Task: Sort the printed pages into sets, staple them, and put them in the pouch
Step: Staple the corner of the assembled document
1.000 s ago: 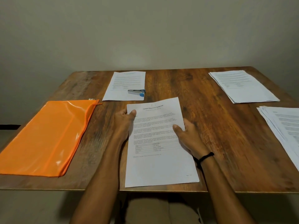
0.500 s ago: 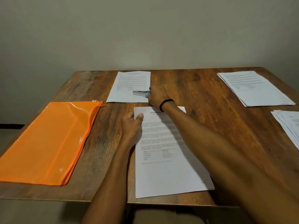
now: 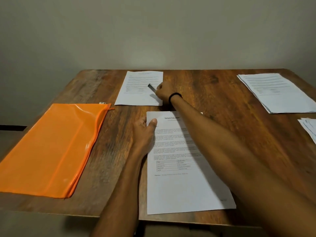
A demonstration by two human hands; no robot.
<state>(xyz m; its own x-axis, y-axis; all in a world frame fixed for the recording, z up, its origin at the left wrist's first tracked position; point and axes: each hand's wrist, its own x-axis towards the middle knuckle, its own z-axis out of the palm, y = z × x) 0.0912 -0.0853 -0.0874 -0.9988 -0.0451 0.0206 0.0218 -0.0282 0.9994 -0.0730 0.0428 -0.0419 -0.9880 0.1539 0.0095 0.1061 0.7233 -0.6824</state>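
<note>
Starting frame left: orange pouch (image 3: 51, 147) lies flat on table (image 3: 222, 93). Centre: L hand (image 3: 145, 132) has thumb on upper-left corner of front set (image 3: 179, 185); can't tell if fingers go under. Upper centre: R hand (image 3: 165, 93) clamps stapler (image 3: 151, 87) over far sheet (image 3: 136, 94). Right edge: rear stack (image 3: 277, 93), nearer stack (image 3: 309, 129). Risk: if thumb pressure eases, pages slip out of register, so staple lands skewed.

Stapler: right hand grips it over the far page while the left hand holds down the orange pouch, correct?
No. In the head view the left hand holds down the near printed set, not the orange pouch; the right hand does grip the stapler.
</note>
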